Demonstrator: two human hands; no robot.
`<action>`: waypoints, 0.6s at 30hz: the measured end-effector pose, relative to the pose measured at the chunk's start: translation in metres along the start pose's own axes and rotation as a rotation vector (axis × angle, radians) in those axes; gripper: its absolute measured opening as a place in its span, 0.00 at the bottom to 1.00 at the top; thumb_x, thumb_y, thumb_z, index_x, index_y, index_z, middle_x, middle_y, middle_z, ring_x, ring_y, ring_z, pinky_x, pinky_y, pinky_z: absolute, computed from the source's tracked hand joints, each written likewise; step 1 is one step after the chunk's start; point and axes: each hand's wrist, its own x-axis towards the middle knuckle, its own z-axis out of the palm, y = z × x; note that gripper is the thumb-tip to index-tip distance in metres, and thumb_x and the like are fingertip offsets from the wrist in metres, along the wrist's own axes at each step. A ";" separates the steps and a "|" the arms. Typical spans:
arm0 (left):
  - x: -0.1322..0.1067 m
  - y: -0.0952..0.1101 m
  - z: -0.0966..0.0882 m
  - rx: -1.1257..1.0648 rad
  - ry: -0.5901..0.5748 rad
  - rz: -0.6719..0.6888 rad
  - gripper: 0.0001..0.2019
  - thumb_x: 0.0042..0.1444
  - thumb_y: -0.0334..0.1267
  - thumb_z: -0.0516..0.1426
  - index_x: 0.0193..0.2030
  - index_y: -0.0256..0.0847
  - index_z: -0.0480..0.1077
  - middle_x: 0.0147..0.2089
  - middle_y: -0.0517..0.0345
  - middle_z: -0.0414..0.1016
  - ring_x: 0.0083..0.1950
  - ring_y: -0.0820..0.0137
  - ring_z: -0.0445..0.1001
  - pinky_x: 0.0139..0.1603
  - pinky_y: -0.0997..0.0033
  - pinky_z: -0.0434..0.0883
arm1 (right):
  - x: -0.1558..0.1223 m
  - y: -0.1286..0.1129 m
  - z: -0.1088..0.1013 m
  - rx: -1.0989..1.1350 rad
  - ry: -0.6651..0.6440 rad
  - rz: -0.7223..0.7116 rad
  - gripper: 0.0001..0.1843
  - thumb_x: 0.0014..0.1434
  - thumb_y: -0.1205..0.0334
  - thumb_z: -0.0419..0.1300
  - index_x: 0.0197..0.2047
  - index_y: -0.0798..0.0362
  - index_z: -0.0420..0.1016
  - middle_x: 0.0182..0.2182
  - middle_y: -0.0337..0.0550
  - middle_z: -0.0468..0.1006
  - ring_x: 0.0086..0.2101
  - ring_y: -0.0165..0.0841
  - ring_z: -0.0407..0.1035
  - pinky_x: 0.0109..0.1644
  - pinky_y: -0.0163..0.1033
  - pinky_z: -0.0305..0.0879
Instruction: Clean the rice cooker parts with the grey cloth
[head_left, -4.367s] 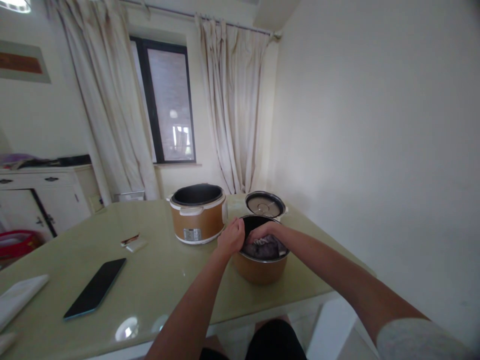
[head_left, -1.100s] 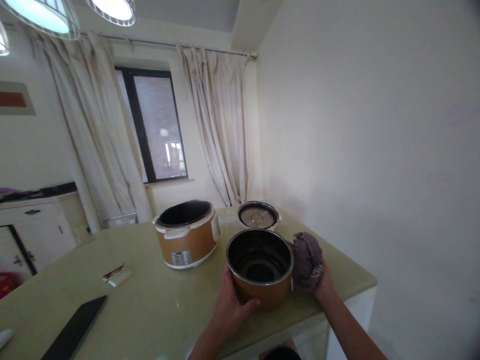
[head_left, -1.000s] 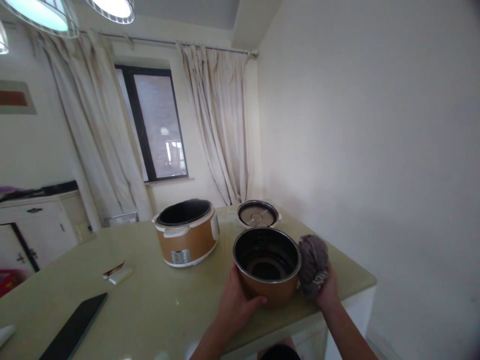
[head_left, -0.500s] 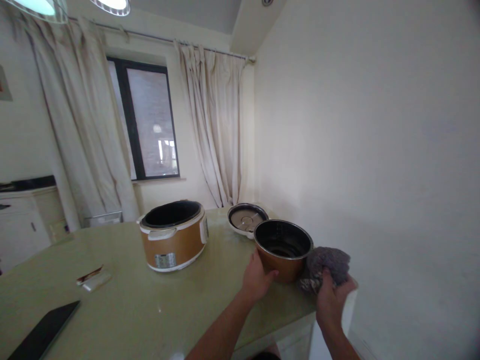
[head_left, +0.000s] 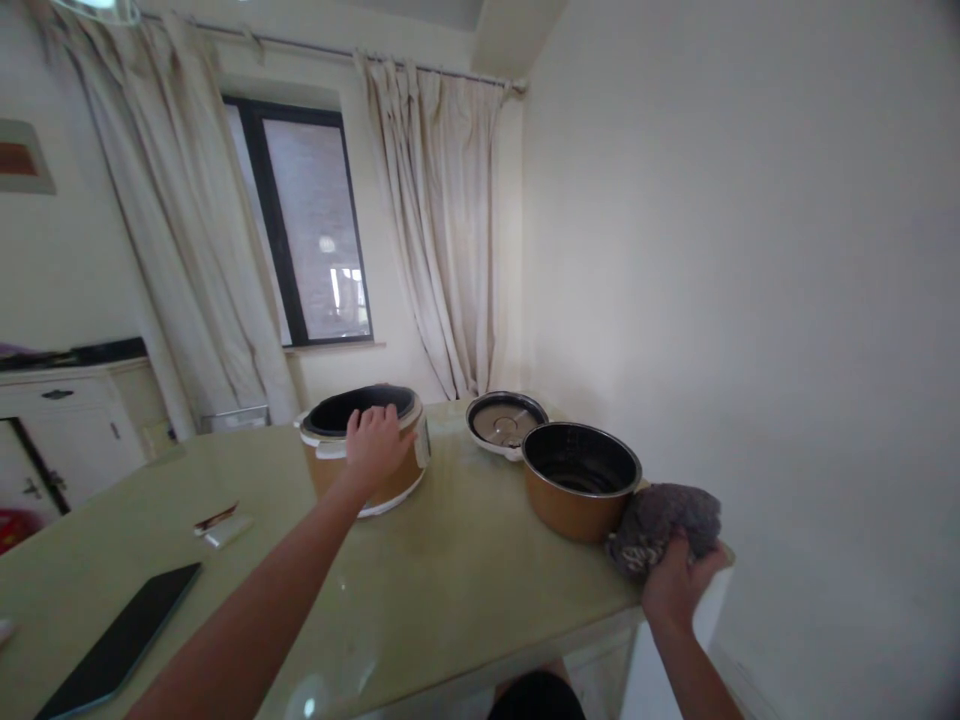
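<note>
The rice cooker body, orange-brown with a white rim and a dark inside, stands lidless on the table. My left hand is at its front rim, with the fingers bent over the edge and the thumb to the right. To the right sits the inner pot, orange-brown outside and black inside, upright. My right hand is closed on a bunched grey cloth close against the pot's right side. Behind the pot lies the round lid, its inner face upward.
On the left of the pale green table lie a dark flat tablet-like slab and a small clear packet. The wall rises close on the right. A white cabinet stands at the far left.
My left hand has let go of the inner pot and moved left to the rice cooker body's rim. My right hand still has the cloth beside the pot. The view has shifted slightly.
</note>
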 end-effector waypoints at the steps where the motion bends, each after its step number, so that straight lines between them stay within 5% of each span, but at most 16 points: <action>1: 0.006 -0.011 -0.003 0.047 -0.100 -0.014 0.26 0.66 0.52 0.56 0.61 0.32 0.70 0.61 0.28 0.76 0.66 0.43 0.71 0.71 0.42 0.58 | -0.002 0.000 -0.001 0.012 0.002 -0.003 0.32 0.62 0.42 0.57 0.61 0.53 0.62 0.52 0.50 0.70 0.54 0.46 0.67 0.62 0.55 0.65; 5: 0.018 -0.032 -0.005 0.104 -0.297 -0.010 0.22 0.65 0.53 0.59 0.55 0.36 0.71 0.55 0.33 0.80 0.59 0.46 0.78 0.58 0.51 0.68 | -0.003 0.003 -0.001 0.042 0.007 -0.023 0.33 0.61 0.42 0.60 0.61 0.54 0.64 0.50 0.48 0.71 0.52 0.46 0.68 0.61 0.56 0.65; 10: 0.007 -0.022 -0.010 0.056 -0.280 0.003 0.21 0.63 0.55 0.59 0.51 0.39 0.72 0.54 0.37 0.81 0.56 0.48 0.80 0.53 0.57 0.70 | 0.000 0.008 -0.002 0.016 -0.020 -0.027 0.33 0.61 0.41 0.60 0.61 0.53 0.65 0.49 0.48 0.72 0.51 0.47 0.68 0.61 0.58 0.64; 18: -0.045 -0.002 -0.036 -0.037 -0.249 0.078 0.19 0.61 0.56 0.62 0.47 0.42 0.74 0.51 0.42 0.82 0.55 0.49 0.80 0.51 0.59 0.70 | -0.002 0.002 -0.004 0.007 -0.018 -0.046 0.30 0.60 0.42 0.60 0.58 0.53 0.67 0.46 0.47 0.72 0.49 0.48 0.69 0.58 0.58 0.65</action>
